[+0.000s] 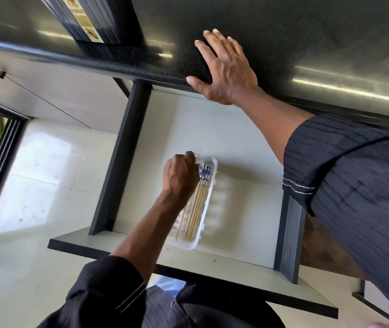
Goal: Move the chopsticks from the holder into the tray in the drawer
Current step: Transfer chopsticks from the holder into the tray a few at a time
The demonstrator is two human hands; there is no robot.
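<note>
A white plastic tray [210, 204] lies in the open drawer [248, 150], near its left side. Several bamboo chopsticks [198, 207] with blue-and-white patterned tops rest lengthwise in it. My left hand [180, 177] is curled into a fist over the tray's far end. One thin chopstick [179, 227] runs out from under its wrist and slants over the tray's near rim. Spread flat, my right hand [224, 67] lies palm down on the black countertop [307, 31], above the drawer, holding nothing. No chopstick holder is clearly in view.
A dark ribbed box [94, 22] with a cream and gold label strip stands on the counter at the upper left. The drawer has dark side rails and a pale front panel [212, 280] close to my body. Pale floor tiles [34, 185] lie to the left.
</note>
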